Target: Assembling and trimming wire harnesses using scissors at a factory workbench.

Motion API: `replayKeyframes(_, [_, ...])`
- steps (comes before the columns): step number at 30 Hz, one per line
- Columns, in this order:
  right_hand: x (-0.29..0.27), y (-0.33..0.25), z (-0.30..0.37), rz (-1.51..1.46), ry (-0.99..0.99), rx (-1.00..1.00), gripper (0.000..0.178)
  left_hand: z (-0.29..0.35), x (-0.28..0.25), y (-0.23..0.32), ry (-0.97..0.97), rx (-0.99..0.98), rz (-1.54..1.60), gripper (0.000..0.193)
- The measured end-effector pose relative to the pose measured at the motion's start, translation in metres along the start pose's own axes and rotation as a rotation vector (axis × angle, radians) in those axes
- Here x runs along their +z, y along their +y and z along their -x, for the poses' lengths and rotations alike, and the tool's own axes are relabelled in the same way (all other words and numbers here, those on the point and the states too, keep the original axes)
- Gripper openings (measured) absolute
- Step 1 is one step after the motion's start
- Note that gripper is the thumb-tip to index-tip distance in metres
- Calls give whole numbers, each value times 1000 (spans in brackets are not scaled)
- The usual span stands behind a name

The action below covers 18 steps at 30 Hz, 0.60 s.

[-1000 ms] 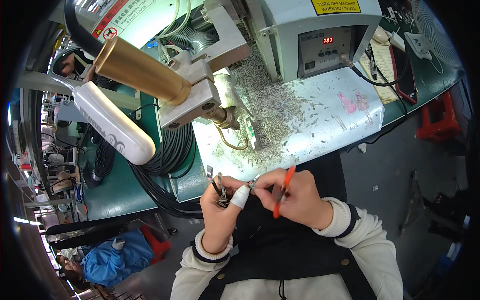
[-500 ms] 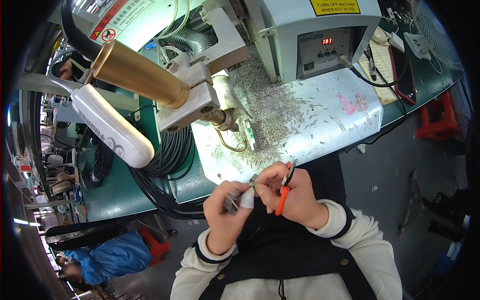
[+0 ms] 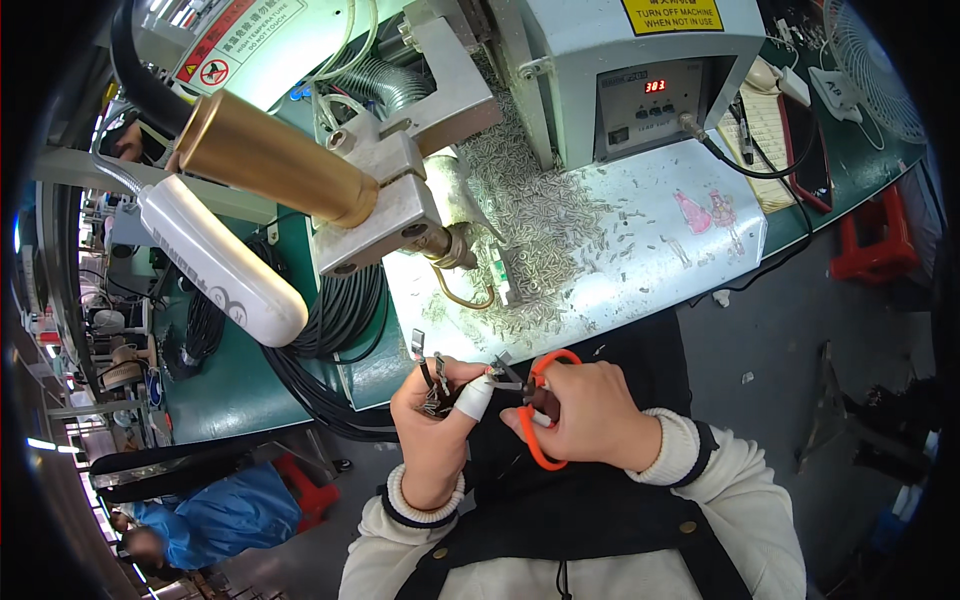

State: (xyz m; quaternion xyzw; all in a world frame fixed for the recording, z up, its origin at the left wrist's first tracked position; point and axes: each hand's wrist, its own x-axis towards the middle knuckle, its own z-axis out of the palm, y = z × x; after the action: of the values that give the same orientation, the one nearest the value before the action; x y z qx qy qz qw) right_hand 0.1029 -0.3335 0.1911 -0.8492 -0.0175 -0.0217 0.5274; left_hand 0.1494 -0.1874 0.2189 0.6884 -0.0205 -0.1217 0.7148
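My right hand grips a pair of orange-handled snips; their grey blades are spread apart and point left. Between the thumb and forefinger of my left hand is a small connector end, right by the blades; its detail is too small to make out. White wrapping covers the left thumb. Also in the left hand, short black cables with metal plugs stick up, one plug standing above the fingers.
Ahead is a metal plate strewn with many small metal pieces. Above it stands a machine head with a gold cylinder. A white lamp, black cable coils and a grey control box are around it.
The snips have turned from upright in my right palm to pointing left, their handles and blades now spread. My left hand has shifted slightly left, and the plugs stand up from it.
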Motion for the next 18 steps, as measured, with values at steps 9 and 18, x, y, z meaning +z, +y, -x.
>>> replayKeyframes(9, [6, 12, 0, -71, -115, 80, 30, -27, -13, 9, -197, -286, 58, 6])
replayKeyframes(18, [-18, 8, -32, -678, 114, 389, 25, -77, -1, -10, -227, -428, 334, 14])
